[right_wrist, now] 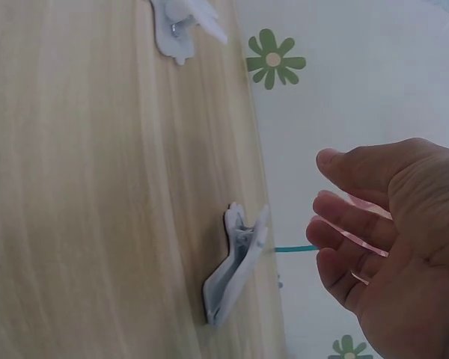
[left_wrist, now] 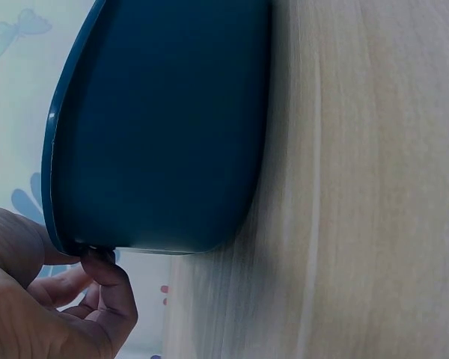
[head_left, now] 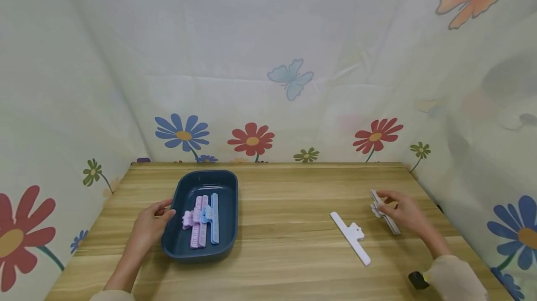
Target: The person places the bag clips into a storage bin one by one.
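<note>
A dark blue rectangular tray [head_left: 228, 240] stands at the left of the table. My left hand [head_left: 148, 224] pinches its left rim; in the left wrist view the thumb and curled fingers [left_wrist: 112, 295] meet at the rim's edge. Inside the tray lie purple clips [head_left: 195, 231] side by side and a light blue clip [head_left: 215, 222]. On the right, a white clip [head_left: 350, 238] lies flat on the wood. My right hand [head_left: 402, 212] hovers over a second white clip [head_left: 393, 227]. In the right wrist view its loosely bent fingers hold nothing, apart from the clip [right_wrist: 239, 273].
The wood-grain table [head_left: 285, 226] ends at a pale cloth backdrop [head_left: 251, 35] printed with flowers and butterflies, which also rises on both sides. A small black item [head_left: 418, 280] shows by the right sleeve [head_left: 455, 277].
</note>
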### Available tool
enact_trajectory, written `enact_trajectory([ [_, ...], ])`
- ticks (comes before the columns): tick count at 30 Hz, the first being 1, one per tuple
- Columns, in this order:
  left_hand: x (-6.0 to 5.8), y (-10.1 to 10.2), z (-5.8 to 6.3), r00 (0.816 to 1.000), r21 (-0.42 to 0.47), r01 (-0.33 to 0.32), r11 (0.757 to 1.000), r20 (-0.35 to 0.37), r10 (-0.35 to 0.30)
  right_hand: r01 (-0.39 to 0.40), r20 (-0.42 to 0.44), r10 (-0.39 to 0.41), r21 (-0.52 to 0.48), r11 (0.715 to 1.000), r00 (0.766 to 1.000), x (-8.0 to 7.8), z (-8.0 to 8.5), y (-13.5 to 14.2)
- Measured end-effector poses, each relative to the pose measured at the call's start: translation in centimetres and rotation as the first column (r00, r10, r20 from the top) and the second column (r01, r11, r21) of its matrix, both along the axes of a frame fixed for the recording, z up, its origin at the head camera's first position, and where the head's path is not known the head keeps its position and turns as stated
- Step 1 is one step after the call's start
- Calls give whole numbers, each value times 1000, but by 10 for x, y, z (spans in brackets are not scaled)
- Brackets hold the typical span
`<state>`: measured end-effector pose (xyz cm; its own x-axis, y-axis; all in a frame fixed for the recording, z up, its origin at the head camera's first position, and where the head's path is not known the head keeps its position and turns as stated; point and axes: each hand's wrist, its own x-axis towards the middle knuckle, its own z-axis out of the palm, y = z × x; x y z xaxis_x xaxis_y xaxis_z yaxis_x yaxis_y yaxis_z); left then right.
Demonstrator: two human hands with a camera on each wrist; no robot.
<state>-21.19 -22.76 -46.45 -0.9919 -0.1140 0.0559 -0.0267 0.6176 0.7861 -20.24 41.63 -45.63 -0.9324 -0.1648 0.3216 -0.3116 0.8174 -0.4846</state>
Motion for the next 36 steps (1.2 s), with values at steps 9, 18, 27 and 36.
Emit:
enact_trajectory([
  [9, 0, 0, 1, 1000, 6, -7, 1000, 6, 7, -29, 2, 29, -37, 999, 1000, -5, -15, 4],
  [18, 1, 1, 3, 1000, 5, -7, 1000, 25, 7, -27, -26, 27, -1, 1000, 999, -7, -27, 10],
  [27, 1, 2, 4, 999, 7, -6, 1000, 37, 5, -21, 23, 21, 25, 999, 1000, -7, -31, 11],
  [36, 2, 2, 4, 1000, 0, -7, 1000, 30, 7, -18, 47, 16, 38, 999, 999, -10, -39, 13],
])
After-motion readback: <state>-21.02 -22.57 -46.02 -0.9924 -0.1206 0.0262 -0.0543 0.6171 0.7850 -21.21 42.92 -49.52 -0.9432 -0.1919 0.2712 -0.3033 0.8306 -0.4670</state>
